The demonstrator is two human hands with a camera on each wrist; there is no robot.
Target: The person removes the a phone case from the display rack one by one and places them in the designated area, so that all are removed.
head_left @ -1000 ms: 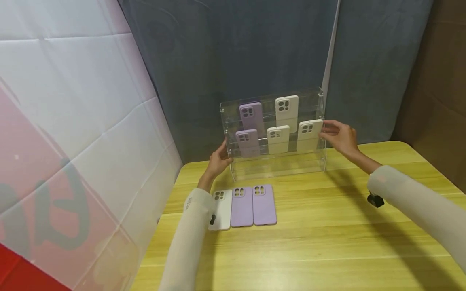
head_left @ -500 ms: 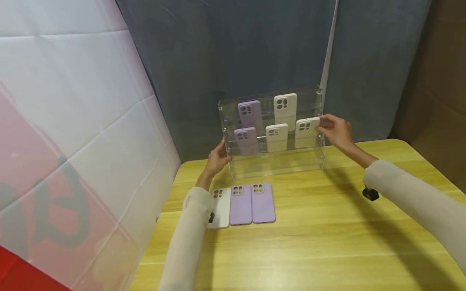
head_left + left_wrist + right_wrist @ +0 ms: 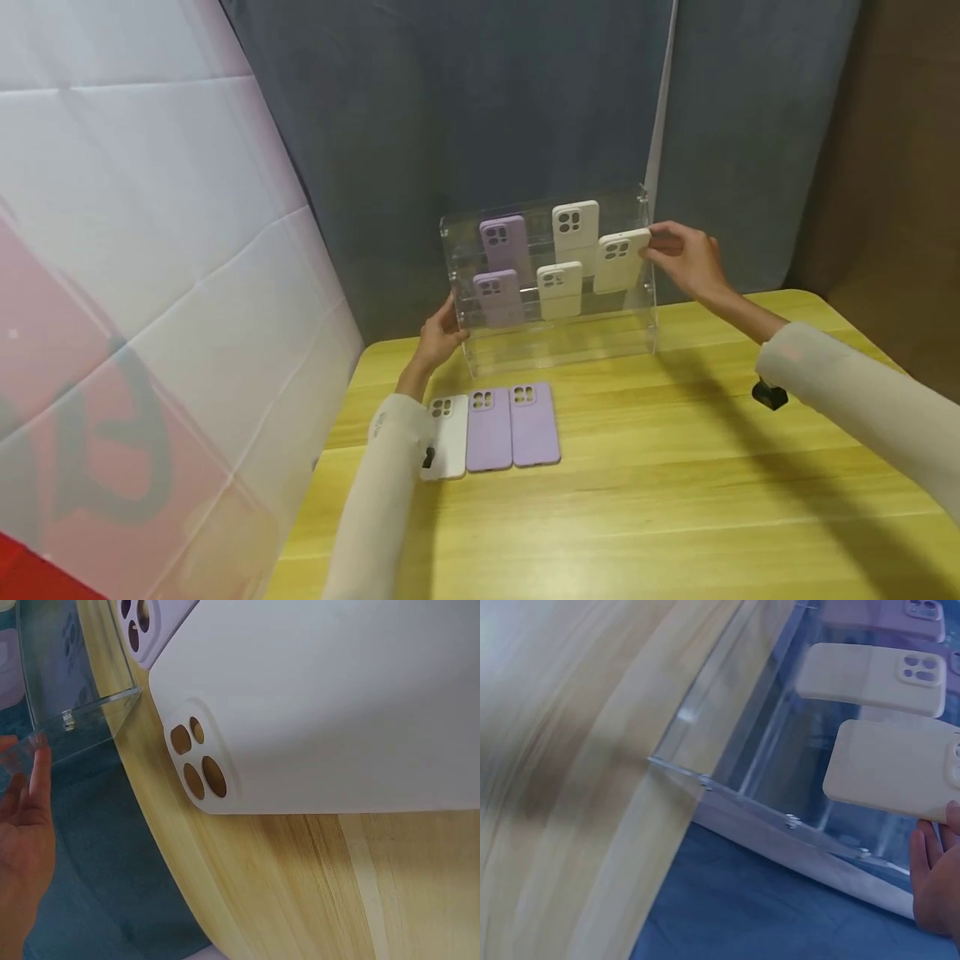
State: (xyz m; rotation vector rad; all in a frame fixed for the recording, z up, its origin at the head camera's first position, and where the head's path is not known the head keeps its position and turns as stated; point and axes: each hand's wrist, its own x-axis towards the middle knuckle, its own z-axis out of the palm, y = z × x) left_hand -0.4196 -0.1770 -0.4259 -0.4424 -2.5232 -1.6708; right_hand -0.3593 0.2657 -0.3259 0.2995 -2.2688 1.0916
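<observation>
A clear acrylic tiered display stand (image 3: pixel 577 354) stands near the back of the table. My left hand (image 3: pixel 437 342) grips its left side, thumb at the front, fingers partly hidden behind. In the left wrist view that hand (image 3: pixel 26 851) is at the clear panel's edge. My right hand (image 3: pixel 692 262) pinches a white phone case (image 3: pixel 621 271) by its right edge, in front of the stand's right part. In the right wrist view the pinched case (image 3: pixel 892 769) lies apart from the shelf lip. Two lilac cases (image 3: pixel 498 302) and two other white cases (image 3: pixel 559 293) stand on the shelves.
On the table (image 3: pixel 637 500), before the stand, lie a white case (image 3: pixel 450 442) and two lilac cases (image 3: pixel 489 437) side by side. My left sleeve partly covers the white one. A grey curtain (image 3: pixel 450 125) hangs behind, and a white cloth wall (image 3: pixel 172 183) rises at left.
My right hand has lifted the white case up from the stand's middle shelf. My left hand stays on the stand's side. The head view has shifted slightly.
</observation>
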